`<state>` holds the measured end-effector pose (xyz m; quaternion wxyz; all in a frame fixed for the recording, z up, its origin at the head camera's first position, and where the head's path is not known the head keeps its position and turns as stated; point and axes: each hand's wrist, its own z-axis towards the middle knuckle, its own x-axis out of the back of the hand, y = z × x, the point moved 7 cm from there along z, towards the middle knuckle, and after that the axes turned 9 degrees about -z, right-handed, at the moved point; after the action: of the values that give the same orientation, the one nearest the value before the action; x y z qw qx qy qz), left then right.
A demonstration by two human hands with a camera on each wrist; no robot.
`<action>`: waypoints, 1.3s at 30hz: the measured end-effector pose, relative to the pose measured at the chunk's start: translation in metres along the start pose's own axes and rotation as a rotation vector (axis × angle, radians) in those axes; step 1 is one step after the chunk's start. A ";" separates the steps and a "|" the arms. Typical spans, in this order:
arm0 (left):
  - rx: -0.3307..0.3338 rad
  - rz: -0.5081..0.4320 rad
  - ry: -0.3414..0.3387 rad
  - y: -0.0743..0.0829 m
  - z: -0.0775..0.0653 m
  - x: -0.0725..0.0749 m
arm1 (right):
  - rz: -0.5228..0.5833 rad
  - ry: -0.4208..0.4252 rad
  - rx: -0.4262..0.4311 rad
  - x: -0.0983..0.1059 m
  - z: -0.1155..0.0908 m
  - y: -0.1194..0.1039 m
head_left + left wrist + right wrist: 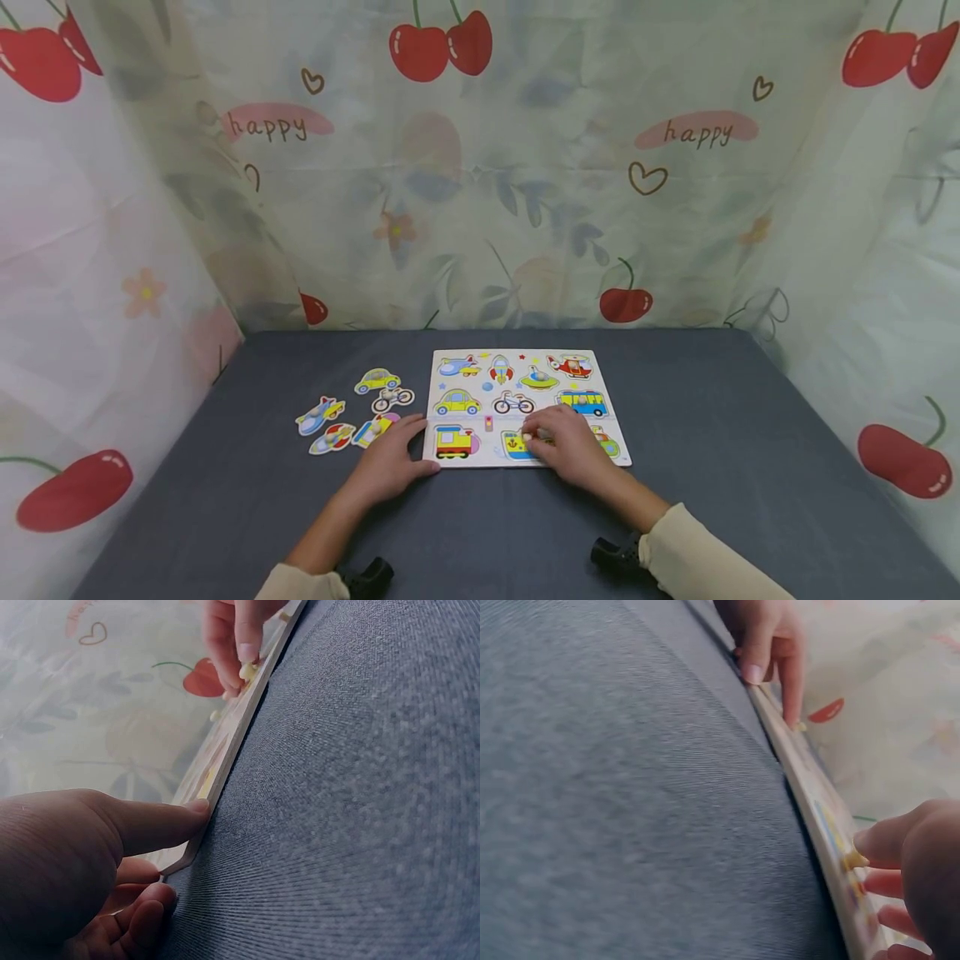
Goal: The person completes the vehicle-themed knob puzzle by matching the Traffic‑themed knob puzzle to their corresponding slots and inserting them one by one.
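A white wooden puzzle board [498,382] with pictured vehicles lies flat on the dark table. My left hand [392,457] holds its near left corner; in the left wrist view the thumb [169,825] rests on the front edge and the other fingers curl beside the corner. Over the bottom row, my right hand [572,446] pinches the small yellow knob [855,859] of a boat puzzle piece [514,445] with an anchor on it. That piece sits at its place in the board, partly hidden by the fingers. Whether it lies fully flush I cannot tell.
Left of the board lie several loose pieces: a yellow car [377,381], a bicycle [392,399], a plane [320,416], a rocket [332,439] and a train [372,429] partly behind the left hand. A printed curtain [480,208] stands around the table [495,533].
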<state>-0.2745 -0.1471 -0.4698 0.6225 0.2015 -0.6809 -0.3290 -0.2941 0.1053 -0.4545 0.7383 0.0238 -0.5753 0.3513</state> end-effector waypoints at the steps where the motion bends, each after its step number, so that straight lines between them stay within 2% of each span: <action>1: 0.001 -0.002 0.001 0.000 0.000 0.000 | 0.014 -0.008 -0.019 0.001 0.001 0.001; 5: 0.002 -0.007 0.005 0.000 -0.001 0.000 | 0.079 -0.010 -0.107 0.005 0.004 0.006; 9: -0.002 -0.007 0.005 -0.001 0.000 0.000 | 0.081 0.020 -0.154 0.011 0.006 0.012; 22: 0.018 -0.015 0.004 -0.001 0.000 0.000 | 0.013 0.106 -0.205 0.027 0.008 0.043; 39: 0.015 -0.019 0.002 -0.001 -0.001 -0.001 | 0.055 0.156 -0.367 0.038 -0.004 0.085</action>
<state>-0.2736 -0.1472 -0.4707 0.6186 0.2130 -0.6807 -0.3297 -0.3341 0.1896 -0.4546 0.7626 -0.1540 -0.5713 0.2615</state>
